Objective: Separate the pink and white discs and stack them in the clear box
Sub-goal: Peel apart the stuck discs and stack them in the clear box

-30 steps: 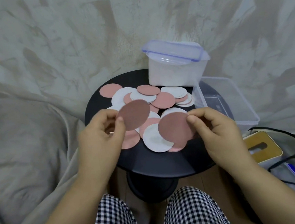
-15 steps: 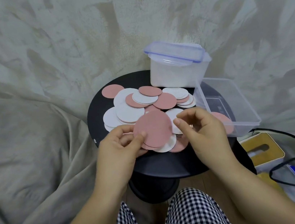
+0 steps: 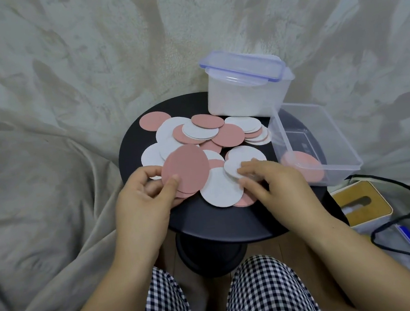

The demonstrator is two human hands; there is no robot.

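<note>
Your left hand (image 3: 142, 203) pinches a pink disc (image 3: 187, 165), right hand (image 3: 274, 181) touches a white disc (image 3: 231, 169), grip unclear; overlapped discs could drag off the table (image 3: 208, 224).

Dim, soft even light, faint shadows, wide-angle edge distortion, slight blur

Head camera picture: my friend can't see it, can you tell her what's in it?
A person's left hand pinches a pink disc over a pile of pink and white discs on a round black table, while the fingertips of the right hand touch a white disc. Beside the pile, an open clear box holds pink discs.
</note>
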